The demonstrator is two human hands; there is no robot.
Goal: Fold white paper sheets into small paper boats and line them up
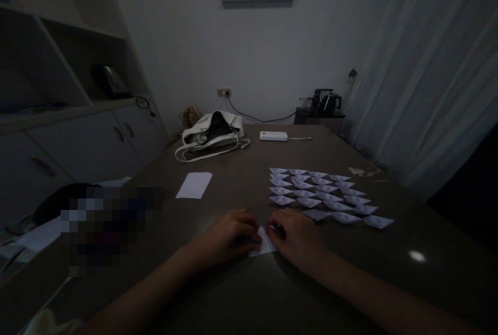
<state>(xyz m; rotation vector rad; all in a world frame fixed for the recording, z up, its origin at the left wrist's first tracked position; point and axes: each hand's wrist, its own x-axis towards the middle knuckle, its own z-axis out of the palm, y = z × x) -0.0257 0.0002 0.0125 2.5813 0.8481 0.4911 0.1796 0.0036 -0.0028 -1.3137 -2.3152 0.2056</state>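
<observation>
Between my two hands, near the front of the dark table (233, 293), lies a small folded piece of white paper (266, 244). My left hand (233, 234) has its fingers curled on the paper's left side, thumb toward the sheet. On the right side, the bent fingers of my right hand (298, 236) press on the paper's edge. Parts of the paper are hidden under the fingers. Just beyond my right hand stand rows of small folded paper boats (324, 189). A stack of white paper sheets (194, 185) lies farther off to the left.
A white handbag (213, 135) rests at the table's far left, with a white power bank (273, 136) and short cable to its right. Paper scraps (363, 171) lie by the right edge. A kettle (330, 102) stands on a cabinet behind. Blurred items (112, 221) sit at left.
</observation>
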